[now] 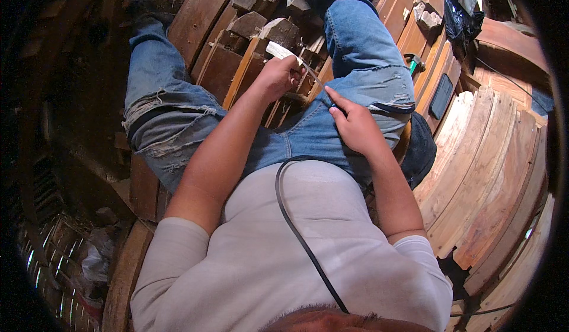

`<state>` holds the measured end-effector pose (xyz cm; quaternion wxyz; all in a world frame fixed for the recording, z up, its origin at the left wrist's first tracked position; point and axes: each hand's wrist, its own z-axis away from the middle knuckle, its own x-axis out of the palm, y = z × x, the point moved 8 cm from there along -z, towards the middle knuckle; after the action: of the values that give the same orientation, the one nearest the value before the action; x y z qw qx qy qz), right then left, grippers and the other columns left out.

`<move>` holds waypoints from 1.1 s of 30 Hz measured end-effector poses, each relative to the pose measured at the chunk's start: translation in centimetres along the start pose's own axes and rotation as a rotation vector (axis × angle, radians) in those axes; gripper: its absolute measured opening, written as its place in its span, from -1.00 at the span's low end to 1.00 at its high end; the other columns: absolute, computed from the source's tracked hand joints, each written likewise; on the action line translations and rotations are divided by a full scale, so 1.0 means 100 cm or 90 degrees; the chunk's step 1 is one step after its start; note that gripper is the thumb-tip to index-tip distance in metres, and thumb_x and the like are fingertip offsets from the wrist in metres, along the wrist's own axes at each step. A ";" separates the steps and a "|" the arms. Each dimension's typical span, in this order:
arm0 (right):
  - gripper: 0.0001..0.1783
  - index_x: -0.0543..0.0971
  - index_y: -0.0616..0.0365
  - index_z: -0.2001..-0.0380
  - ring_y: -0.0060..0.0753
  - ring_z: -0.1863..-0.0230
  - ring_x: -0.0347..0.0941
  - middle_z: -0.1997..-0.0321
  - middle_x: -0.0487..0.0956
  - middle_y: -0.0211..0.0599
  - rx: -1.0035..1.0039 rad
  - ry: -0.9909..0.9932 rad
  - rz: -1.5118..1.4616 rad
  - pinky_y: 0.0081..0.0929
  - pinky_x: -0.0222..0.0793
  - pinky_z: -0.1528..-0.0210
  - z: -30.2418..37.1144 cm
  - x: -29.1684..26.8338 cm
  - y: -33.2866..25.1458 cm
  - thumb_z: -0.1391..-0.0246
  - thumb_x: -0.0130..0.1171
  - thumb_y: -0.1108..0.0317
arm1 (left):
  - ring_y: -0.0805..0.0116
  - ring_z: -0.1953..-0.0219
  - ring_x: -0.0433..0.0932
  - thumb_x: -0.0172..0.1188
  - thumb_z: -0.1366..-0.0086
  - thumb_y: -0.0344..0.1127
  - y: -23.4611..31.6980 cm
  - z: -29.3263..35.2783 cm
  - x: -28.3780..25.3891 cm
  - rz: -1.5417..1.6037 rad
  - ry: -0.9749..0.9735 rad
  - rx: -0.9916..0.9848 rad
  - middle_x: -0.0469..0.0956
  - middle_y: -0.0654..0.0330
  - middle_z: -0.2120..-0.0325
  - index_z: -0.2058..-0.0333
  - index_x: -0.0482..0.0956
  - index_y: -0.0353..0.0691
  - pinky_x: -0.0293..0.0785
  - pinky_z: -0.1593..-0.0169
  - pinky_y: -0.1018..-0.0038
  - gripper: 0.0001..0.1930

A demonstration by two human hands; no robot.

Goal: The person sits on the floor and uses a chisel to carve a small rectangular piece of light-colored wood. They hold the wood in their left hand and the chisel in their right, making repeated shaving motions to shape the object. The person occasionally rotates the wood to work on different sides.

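Observation:
My left hand (278,78) is closed, its fingers pinched at the near end of a short, flat white strip (278,50). The strip's far end points up and to the left over the dark wood. My right hand (355,121) is closed round the near end of a thin, slender metal tool (315,78), with the index finger stretched along it. The tool's far end reaches to the fingers of my left hand; whether it touches the strip I cannot tell. Both hands are above my lap, between my spread legs in torn jeans (290,136).
Wooden pieces and blocks (249,25) lie between my legs. To the right are a dark phone (441,96), a green-and-black hammer-like tool (414,64), a black plastic bag (462,12) and stacked curved planks (474,154). A black cable (290,213) runs down my shirt.

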<state>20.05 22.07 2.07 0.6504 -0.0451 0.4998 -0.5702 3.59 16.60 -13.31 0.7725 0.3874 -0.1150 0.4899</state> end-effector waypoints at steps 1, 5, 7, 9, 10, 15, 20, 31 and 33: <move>-0.47 0.41 -0.07 -0.36 0.23 -0.19 0.50 -0.14 0.56 0.23 -0.013 0.003 -0.005 -0.19 0.39 -0.23 -0.001 -0.001 -0.001 -0.33 0.06 0.30 | 0.40 0.47 0.48 0.10 -0.26 -0.35 0.000 0.001 0.001 0.001 0.005 -0.003 0.58 0.11 0.41 0.34 0.53 -0.35 0.41 0.40 0.47 -0.85; -0.47 0.42 -0.09 -0.36 0.22 -0.17 0.52 -0.13 0.56 0.23 -0.035 0.010 -0.012 -0.19 0.40 -0.22 -0.004 -0.001 0.001 -0.33 0.07 0.30 | 0.40 0.47 0.48 0.10 -0.26 -0.37 -0.001 0.001 0.001 0.031 0.018 0.000 0.58 0.11 0.40 0.34 0.52 -0.34 0.41 0.39 0.48 -0.87; -0.47 0.42 -0.06 -0.36 0.14 -0.21 0.51 -0.16 0.56 0.21 -0.008 -0.002 -0.010 -0.24 0.38 -0.25 -0.006 0.000 -0.001 -0.33 0.07 0.32 | 0.40 0.46 0.49 0.11 -0.26 -0.38 0.000 -0.002 0.001 0.039 -0.002 0.002 0.58 0.11 0.40 0.35 0.52 -0.33 0.41 0.38 0.48 -0.88; -0.47 0.41 0.03 -0.36 0.00 -0.29 0.49 -0.24 0.54 0.18 0.042 -0.028 -0.007 -0.35 0.31 -0.32 -0.008 -0.002 -0.007 -0.34 0.08 0.36 | 0.40 0.45 0.49 0.11 -0.26 -0.39 0.003 -0.004 0.002 0.034 -0.044 -0.003 0.58 0.11 0.40 0.35 0.52 -0.32 0.42 0.37 0.48 -0.90; -0.47 0.41 0.04 -0.36 0.01 -0.29 0.49 -0.23 0.54 0.18 0.045 -0.033 -0.008 -0.35 0.31 -0.32 -0.008 -0.004 -0.009 -0.34 0.08 0.36 | 0.40 0.45 0.50 0.10 -0.27 -0.39 0.002 -0.004 0.001 0.034 -0.042 -0.005 0.57 0.11 0.40 0.35 0.51 -0.31 0.42 0.37 0.48 -0.90; -0.46 0.43 -0.07 -0.34 0.26 -0.11 0.53 -0.06 0.59 0.27 -0.009 -0.010 0.011 -0.16 0.43 -0.17 -0.010 -0.009 -0.009 -0.30 0.10 0.32 | 0.41 0.45 0.51 0.12 -0.28 -0.37 0.004 0.000 0.003 0.026 -0.023 -0.002 0.55 0.15 0.43 0.30 0.51 -0.31 0.42 0.38 0.49 -0.88; -0.47 0.43 0.00 -0.34 0.25 -0.15 0.51 -0.10 0.57 0.26 -0.001 -0.076 0.055 -0.16 0.40 -0.21 -0.009 -0.002 0.000 -0.31 0.09 0.31 | 0.42 0.44 0.51 0.14 -0.31 -0.30 -0.010 -0.009 -0.012 -0.216 0.010 0.071 0.52 0.18 0.44 0.23 0.49 -0.31 0.42 0.41 0.46 -0.81; -0.46 0.41 0.03 -0.37 0.01 -0.26 0.51 -0.22 0.55 0.17 0.014 -0.066 -0.017 -0.36 0.31 -0.30 -0.005 0.000 -0.003 -0.34 0.09 0.34 | 0.45 0.52 0.43 0.09 -0.28 -0.36 -0.004 -0.001 -0.002 -0.027 -0.007 0.005 0.54 0.15 0.46 0.31 0.50 -0.29 0.35 0.46 0.49 -0.88; -0.46 0.41 0.03 -0.37 0.00 -0.26 0.51 -0.23 0.55 0.17 0.006 -0.059 -0.026 -0.36 0.31 -0.31 -0.006 -0.001 -0.004 -0.34 0.09 0.34 | 0.44 0.53 0.43 0.07 -0.26 -0.39 -0.001 -0.001 -0.001 -0.023 0.001 0.012 0.55 0.15 0.47 0.33 0.50 -0.28 0.35 0.46 0.51 -0.90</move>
<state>19.40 22.31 2.11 0.6610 -0.0784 0.4654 -0.5834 3.62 16.55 -13.51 0.7776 0.3964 -0.1025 0.4772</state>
